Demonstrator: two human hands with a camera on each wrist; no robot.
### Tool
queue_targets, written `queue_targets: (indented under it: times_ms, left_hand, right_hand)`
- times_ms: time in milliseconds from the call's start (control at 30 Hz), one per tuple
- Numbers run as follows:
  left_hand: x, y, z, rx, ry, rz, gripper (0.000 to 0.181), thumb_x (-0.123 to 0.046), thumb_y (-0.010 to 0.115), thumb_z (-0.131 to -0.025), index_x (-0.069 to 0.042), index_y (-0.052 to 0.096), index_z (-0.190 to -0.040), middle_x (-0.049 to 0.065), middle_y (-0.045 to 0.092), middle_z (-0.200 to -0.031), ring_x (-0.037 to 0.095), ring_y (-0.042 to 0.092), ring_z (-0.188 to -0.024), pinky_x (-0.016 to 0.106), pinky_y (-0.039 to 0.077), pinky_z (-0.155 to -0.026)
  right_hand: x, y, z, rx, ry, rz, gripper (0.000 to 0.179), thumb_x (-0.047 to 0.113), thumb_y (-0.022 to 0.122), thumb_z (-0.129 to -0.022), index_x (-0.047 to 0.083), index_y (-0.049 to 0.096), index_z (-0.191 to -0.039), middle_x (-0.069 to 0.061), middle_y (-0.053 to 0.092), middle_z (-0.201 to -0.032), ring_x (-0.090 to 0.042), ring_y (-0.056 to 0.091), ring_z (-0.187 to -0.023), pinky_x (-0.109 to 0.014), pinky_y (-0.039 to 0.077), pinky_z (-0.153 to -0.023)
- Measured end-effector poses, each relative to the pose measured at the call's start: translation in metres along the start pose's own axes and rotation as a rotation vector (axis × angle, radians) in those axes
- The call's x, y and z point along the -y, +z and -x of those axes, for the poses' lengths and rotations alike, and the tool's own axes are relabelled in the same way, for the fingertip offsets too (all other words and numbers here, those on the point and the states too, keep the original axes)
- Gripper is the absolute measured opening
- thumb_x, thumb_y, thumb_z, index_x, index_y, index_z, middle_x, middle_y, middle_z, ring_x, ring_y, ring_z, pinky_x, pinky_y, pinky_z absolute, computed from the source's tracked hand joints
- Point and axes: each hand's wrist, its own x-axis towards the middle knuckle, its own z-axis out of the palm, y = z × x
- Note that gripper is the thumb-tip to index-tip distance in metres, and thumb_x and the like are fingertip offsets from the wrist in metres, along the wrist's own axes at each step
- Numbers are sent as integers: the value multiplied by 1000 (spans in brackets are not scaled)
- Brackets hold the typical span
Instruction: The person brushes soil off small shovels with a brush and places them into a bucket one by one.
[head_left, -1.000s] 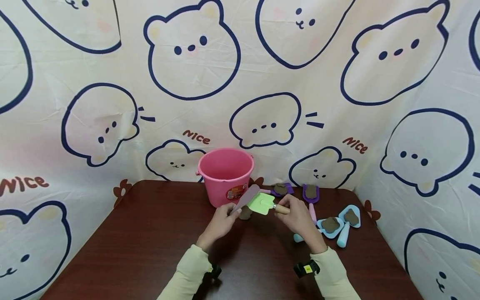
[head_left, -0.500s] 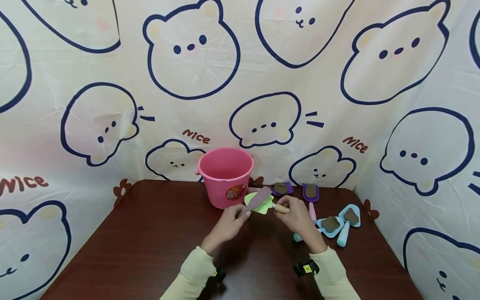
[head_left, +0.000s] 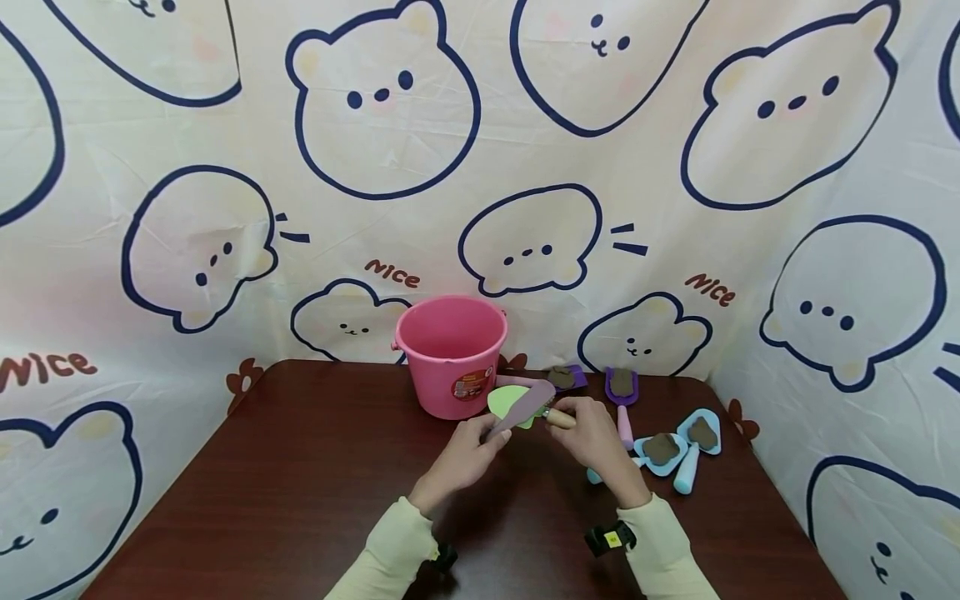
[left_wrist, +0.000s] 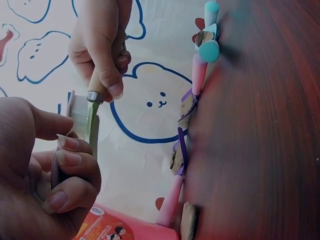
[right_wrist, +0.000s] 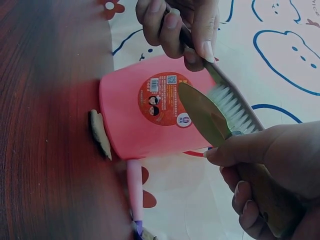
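Note:
My left hand (head_left: 459,457) grips a mauve-grey brush (head_left: 527,403) by its handle, in front of the pink bucket (head_left: 431,383). White bristles (right_wrist: 239,114) show under the brush in the right wrist view, right at the blade of a small trowel. My right hand (head_left: 597,435) pinches that trowel by its wooden handle (left_wrist: 96,84); the green blade (right_wrist: 200,111) points left, partly covered by the brush in the head view. Both tools are held above the table. A flat brown lump (right_wrist: 101,135) lies at the bucket's foot, hidden in the head view.
Purple toy shovels (head_left: 622,385) with pink handles, bearing brown lumps, lie at the table's back edge. Light blue shovels (head_left: 686,477), also with brown lumps, lie right of my right hand. A cartoon-printed cloth (head_left: 525,150) hangs behind the brown table (head_left: 300,500).
The left hand has moved to the right with the brush, which passes from the blade's tip toward the trowel's handle. The right hand has hardly moved.

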Motion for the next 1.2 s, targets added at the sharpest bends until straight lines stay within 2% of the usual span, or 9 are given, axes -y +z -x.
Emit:
queue_targets:
  times_ms: [67, 233, 333, 500, 633, 767, 967, 1067, 1200]
  left_hand:
    - [1, 0, 0, 2, -1, 0, 34, -23, 56, -105, -4, 61, -133, 10, 63, -96, 15, 51, -74, 26, 42, -64]
    - [2, 0, -1, -10, 2, 2, 37, -22, 57, -105, -4, 59, -136, 13, 67, -118, 20, 57, -89, 30, 46, -72]
    - [4, -2, -1, -19, -2, -4, 37, -22, 57, -104, -4, 59, -137, 13, 66, -123, 22, 58, -94, 32, 47, -75]
    - [5, -5, 0, -25, -25, -5, 32, -21, 57, -104, -4, 62, -131, 10, 65, -103, 19, 55, -83, 28, 46, -68]
    - [8, -8, -2, -32, -18, -3, 23, -21, 56, -105, -5, 65, -119, 4, 55, -83, 16, 50, -71, 26, 43, -62]
    - [13, -9, -4, -48, -11, 1, 19, -19, 56, -105, -4, 66, -112, 6, 56, -82, 15, 50, -72, 27, 43, -64]
    - [17, -11, -7, -62, -19, 46, 23, -17, 57, -105, 1, 66, -113, 18, 69, -109, 26, 60, -91, 32, 47, -78]
    - [20, -14, -7, -66, -33, 36, 23, -19, 57, -105, 0, 65, -113, 16, 68, -100, 24, 60, -84, 29, 48, -74]
    - [24, -18, -6, -79, -49, -3, 23, -21, 57, -104, 1, 64, -109, 7, 53, -77, 15, 48, -66, 25, 42, -61]
  right_hand:
    - [0, 0, 0, 2, -1, 3, 17, 8, 83, -81, 8, 76, -96, -2, 68, -83, -16, 55, -69, -33, 47, -65]
    - [0, 0, 0, 2, 4, 9, 16, 8, 84, -80, 9, 75, -94, -1, 66, -81, -16, 54, -68, -33, 46, -64]
    - [0, -1, 0, 3, 10, 11, 16, 8, 83, -81, 9, 74, -94, -1, 65, -80, -17, 53, -69, -33, 45, -64]
    - [-1, -1, 0, 12, 12, 5, 16, 7, 83, -81, 8, 74, -94, -1, 65, -80, -17, 53, -69, -32, 45, -64]
    - [-1, -3, 0, 16, 17, 4, 15, 7, 82, -81, 8, 74, -95, -1, 66, -81, -17, 54, -70, -33, 45, -65]
    - [-2, -5, 0, 19, 19, 12, 15, 7, 82, -82, 8, 75, -95, -1, 67, -82, -17, 54, -70, -34, 44, -67]
    - [-4, -6, -2, 13, 27, 8, 14, 7, 81, -82, 9, 75, -95, -1, 68, -82, -17, 55, -71, -36, 44, -71]
    - [-5, -6, -2, 9, 25, 8, 14, 7, 82, -82, 8, 75, -95, -1, 68, -82, -17, 55, -71, -37, 45, -72]
    - [-5, -6, -2, 3, 25, 15, 15, 8, 82, -82, 9, 76, -95, 0, 68, -81, -17, 54, -70, -42, 43, -76]
